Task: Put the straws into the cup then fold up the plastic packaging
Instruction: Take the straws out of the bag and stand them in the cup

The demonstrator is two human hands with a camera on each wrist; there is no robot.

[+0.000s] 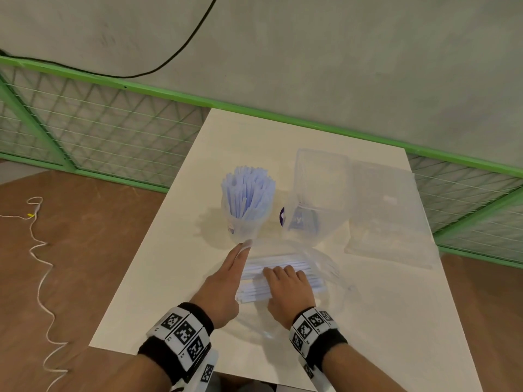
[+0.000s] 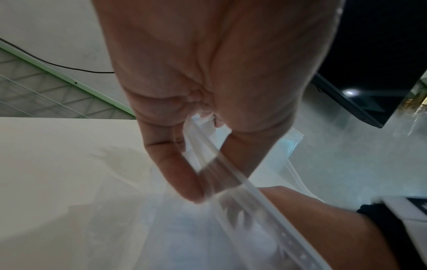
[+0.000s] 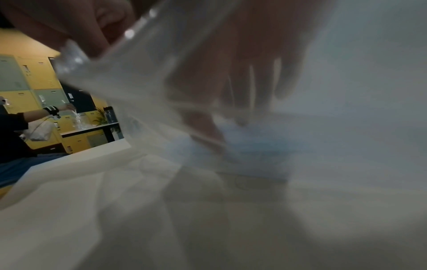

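Note:
A clear cup point(image 1: 245, 222) packed with pale blue straws point(image 1: 249, 190) stands upright mid-table. Just in front of it lies the clear plastic packaging point(image 1: 321, 264) with a bundle of white straws point(image 1: 307, 268) inside. My left hand point(image 1: 245, 246) pinches the bag's zip edge point(image 2: 208, 151) between thumb and fingers and lifts the mouth. My right hand point(image 1: 278, 271) is inside the bag, with its fingers point(image 3: 240, 102) curled down over the bundle, as seen blurred through the film in the right wrist view.
A tall clear plastic container point(image 1: 319, 190) stands right of the cup, with a purple item point(image 1: 283, 216) at its base. A flat clear sheet or bag point(image 1: 387, 216) lies at the far right. The white table point(image 1: 158, 278) ends near my wrists; a green mesh fence point(image 1: 113, 131) lies behind.

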